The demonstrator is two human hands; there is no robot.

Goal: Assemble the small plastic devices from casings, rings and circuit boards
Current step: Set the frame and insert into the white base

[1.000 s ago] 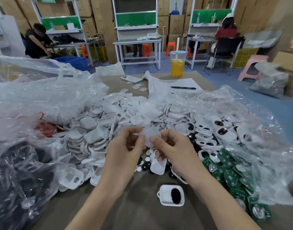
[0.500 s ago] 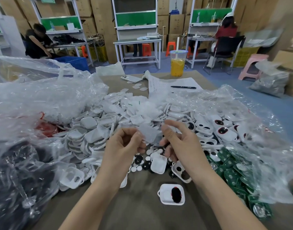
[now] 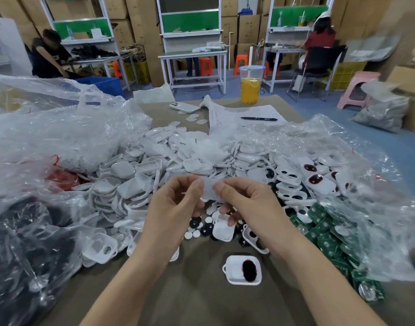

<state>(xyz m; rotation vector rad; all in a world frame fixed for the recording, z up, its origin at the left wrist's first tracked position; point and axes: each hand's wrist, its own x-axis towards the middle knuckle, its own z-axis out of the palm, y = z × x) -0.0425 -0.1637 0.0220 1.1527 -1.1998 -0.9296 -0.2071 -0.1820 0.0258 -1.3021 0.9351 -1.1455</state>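
Observation:
My left hand [image 3: 176,203] and my right hand [image 3: 246,203] together pinch a small translucent white plastic piece [image 3: 208,189] above the table's middle, thumbs meeting on it. Behind them lies a big heap of white casings [image 3: 140,175]. White casings with dark windows [image 3: 312,177] lie at the right, and green circuit boards [image 3: 324,234] spill from a clear bag beside my right wrist. Small white and black round pieces [image 3: 197,228] sit under my hands. One white casing with a black part in it [image 3: 243,270] rests alone near the front.
Clear plastic bags [image 3: 60,132] rise at the left and right [image 3: 357,184]. A phone [image 3: 184,107], a paper sheet with a pen [image 3: 258,118] and a cup of orange drink [image 3: 250,84] stand at the far edge. Other people work at benches beyond.
My hands spread a little half a second ago with the piece between them, then came back together; both thumbs now pinch the translucent piece again at the same height.

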